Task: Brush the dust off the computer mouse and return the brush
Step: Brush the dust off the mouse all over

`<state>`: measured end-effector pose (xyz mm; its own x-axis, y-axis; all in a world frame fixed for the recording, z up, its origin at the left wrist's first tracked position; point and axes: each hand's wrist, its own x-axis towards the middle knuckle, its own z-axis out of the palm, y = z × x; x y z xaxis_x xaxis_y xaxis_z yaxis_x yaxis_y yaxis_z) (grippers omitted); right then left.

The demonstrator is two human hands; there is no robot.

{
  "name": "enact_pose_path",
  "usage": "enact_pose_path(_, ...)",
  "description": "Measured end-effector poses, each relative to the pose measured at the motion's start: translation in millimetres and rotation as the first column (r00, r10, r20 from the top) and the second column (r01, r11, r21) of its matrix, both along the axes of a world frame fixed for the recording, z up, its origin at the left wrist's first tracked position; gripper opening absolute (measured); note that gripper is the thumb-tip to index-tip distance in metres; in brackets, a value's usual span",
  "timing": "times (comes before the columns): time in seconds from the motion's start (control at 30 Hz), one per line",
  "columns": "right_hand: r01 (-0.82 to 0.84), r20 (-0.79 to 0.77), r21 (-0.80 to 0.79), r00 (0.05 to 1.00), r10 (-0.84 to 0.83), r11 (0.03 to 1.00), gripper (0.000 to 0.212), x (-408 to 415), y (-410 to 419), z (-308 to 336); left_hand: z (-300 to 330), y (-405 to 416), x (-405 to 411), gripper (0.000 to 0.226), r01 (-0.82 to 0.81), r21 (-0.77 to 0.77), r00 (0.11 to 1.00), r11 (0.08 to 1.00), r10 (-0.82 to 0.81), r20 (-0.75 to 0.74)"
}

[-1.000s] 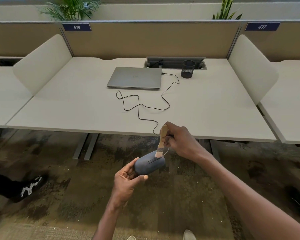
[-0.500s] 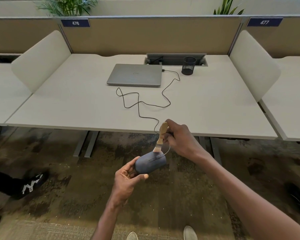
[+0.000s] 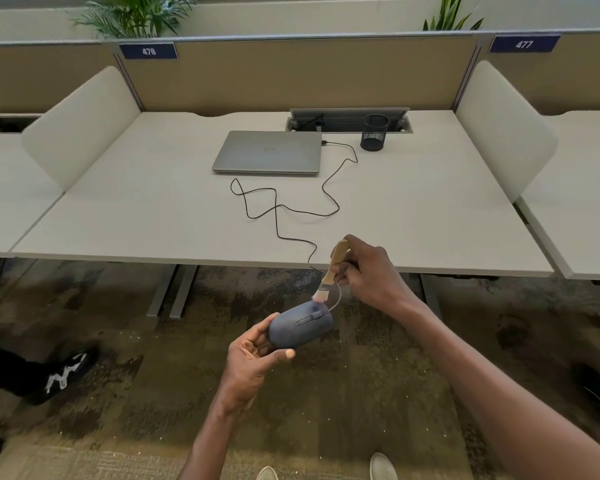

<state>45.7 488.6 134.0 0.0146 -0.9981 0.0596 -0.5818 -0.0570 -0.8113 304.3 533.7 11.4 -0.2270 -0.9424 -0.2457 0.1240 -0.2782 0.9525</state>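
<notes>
A dusty dark grey wired computer mouse [image 3: 300, 326] is held in the air below the desk's front edge, over the carpet. My left hand [image 3: 255, 355] grips its rear end from underneath. My right hand [image 3: 369, 271] holds a small brush [image 3: 330, 270] with a wooden handle, tilted bristles-down. The pale bristles touch the front top of the mouse near its wheel. The mouse's black cable [image 3: 291, 211] runs up over the desk edge and loops across the desk [image 3: 118, 216] to the closed laptop.
A closed silver laptop [image 3: 269, 152] lies at the back of the desk, with a black mesh pen cup [image 3: 374, 132] to its right. White dividers stand at both sides. Another person's black shoe [image 3: 61, 375] rests on the carpet at left. My own shoes show at the bottom edge.
The brush tip has shifted slightly toward the front of the mouse. Both hands keep their grips, and the view has tilted a little.
</notes>
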Motion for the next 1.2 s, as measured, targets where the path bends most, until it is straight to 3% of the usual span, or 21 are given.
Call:
enact_pose_path(0.17, 0.042, 0.061, -0.044, 0.997, -0.039, 0.998, 0.03, -7.8, 3.0, 1.0, 1.7, 2.1, -0.8, 0.077, 0.005, -0.007, 1.0, 1.0, -0.005, 0.004)
enact_pose_path(0.4, -0.057, -0.021, 0.044, 0.998, 0.058, 0.997, 0.032, -9.3, 5.5, 5.4, 3.9, 2.0, -2.8, 0.079, 0.026, -0.007, 1.0, 1.0, -0.026, 0.006)
enact_pose_path(0.7, -0.028, -0.028, -0.004, 0.999, 0.027, 1.0, 0.023, 7.3, 1.8, 9.5, 5.4, 5.6, -3.1, 0.081, 0.036, 0.006, 0.999, 0.999, -0.037, 0.034)
enact_pose_path(1.0, -0.146, -0.178, 0.082, 0.971, 0.159, 0.986, 0.03, 8.4, 19.5, 25.3, 6.7, 3.2, -3.3, 0.079, 0.026, 0.0, 0.999, 1.0, -0.026, 0.028)
enact_pose_path(1.2, -0.148, -0.092, 0.064, 0.984, 0.154, 0.987, 0.033, 15.0, 17.8, 20.4, 6.2, 3.7, -3.2, 0.078, 0.021, 0.007, 0.999, 1.0, -0.021, 0.043)
